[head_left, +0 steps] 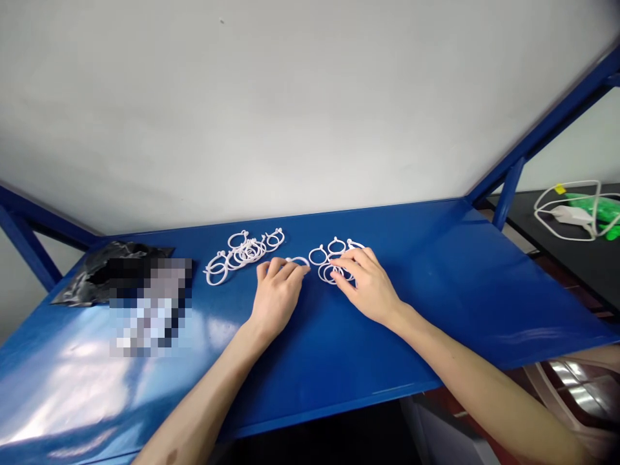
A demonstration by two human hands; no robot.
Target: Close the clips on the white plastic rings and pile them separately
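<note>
My left hand (279, 289) is at the middle of the blue table, fingers curled down and closed on a white curtain ring (301, 259); its fingertips are partly hidden. Over a small group of white curtain rings (318, 256) my right hand (368, 283) reaches, with thumb and fingers apart. Those fingers cover part of the group, and whether they touch a ring is hard to see. Left of my left hand lies a looser pile of similar rings (249, 249), each with a small eyelet, several of them overlapping.
A crumpled black plastic bag (104, 278) lies at the table's left, beside a pixelated item (159, 300). Blue frame bars (508, 194) rise at both sides, and a pale wall (290, 116) stands behind. A dark surface at right holds a white cable (593, 223) and green plastic (600, 210).
</note>
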